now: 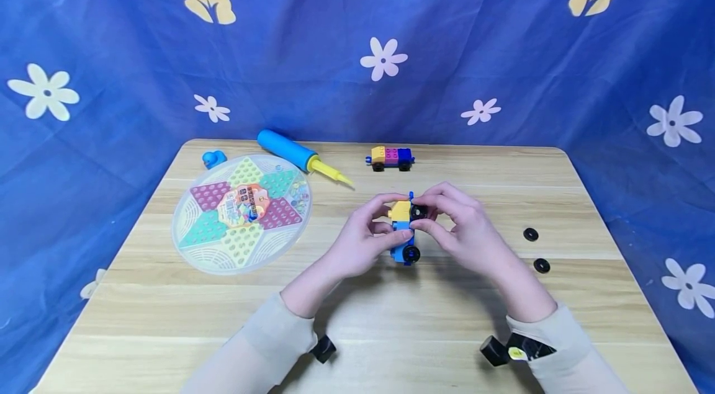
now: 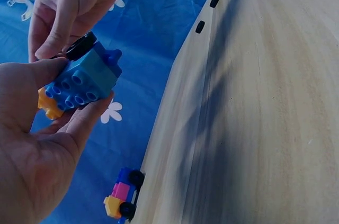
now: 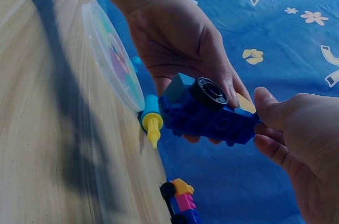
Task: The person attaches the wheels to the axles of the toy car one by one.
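Above mid-table, left hand (image 1: 363, 239) grips the blue-and-yellow plastic brick car (image 1: 403, 229), long axis running away from the person, while right hand (image 1: 463, 229) pinches a black wheel (image 1: 418, 212) against its far right side.

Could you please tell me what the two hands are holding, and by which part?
The left hand grips the blue and yellow block car by its body; the right hand pinches the car's upper black wheel.

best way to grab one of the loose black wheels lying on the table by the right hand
Probably from straight above, pinching across the rim of the loose black wheel. It lies flat on the table, apart from the second wheel, so its sides are free but low.
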`<state>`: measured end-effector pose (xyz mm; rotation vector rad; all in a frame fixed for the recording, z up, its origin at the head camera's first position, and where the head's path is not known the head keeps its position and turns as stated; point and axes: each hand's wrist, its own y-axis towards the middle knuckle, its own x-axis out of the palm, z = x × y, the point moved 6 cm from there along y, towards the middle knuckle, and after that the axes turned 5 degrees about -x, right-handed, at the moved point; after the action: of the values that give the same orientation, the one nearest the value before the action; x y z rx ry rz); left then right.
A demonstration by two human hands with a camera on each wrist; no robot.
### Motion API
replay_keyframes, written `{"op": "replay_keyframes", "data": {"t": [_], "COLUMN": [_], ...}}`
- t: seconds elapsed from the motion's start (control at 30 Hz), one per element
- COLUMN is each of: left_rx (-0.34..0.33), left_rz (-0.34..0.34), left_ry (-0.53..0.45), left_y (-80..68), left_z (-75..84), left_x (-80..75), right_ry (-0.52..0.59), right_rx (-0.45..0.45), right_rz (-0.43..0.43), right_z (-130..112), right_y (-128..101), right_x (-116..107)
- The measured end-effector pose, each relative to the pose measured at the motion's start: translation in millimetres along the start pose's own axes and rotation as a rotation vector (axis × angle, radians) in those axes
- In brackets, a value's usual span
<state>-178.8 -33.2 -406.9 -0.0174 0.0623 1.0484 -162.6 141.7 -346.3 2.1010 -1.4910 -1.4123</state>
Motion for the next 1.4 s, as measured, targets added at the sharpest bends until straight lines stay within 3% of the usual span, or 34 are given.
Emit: {"op": "replay_keyframes", "data": {"t": [0.47,0.83,1.1,1.27,1.4], "left_rx": [0.018,0.037,0.019,0.022,0.028], "left_rz": [0.009,0.044,0.038,0.028,-0.005], "left_ry": [0.055,0.077,0.051,0.044,0.028], "left_y": [1.1,-0.4,-1.4,-1.5,0.4], "left_z": [-1.4,-0.7,-1.7,-2.4,1.5], "left_x": [1.6,0.8,-0.3,-0.1,2.8], "right_ry": [-0.017,0.141,0.052,0.022,-0.075], "right_rx": [0.026,0.215,0.083,0.078,0.014], "right_rz": [0.087,0.116,0.151,0.149,0.136], "right_z": [5,16,10,10,3], "right_y": [-1,-3,-1,-2,-6], "right_x": [4,10,12,13,10]}}
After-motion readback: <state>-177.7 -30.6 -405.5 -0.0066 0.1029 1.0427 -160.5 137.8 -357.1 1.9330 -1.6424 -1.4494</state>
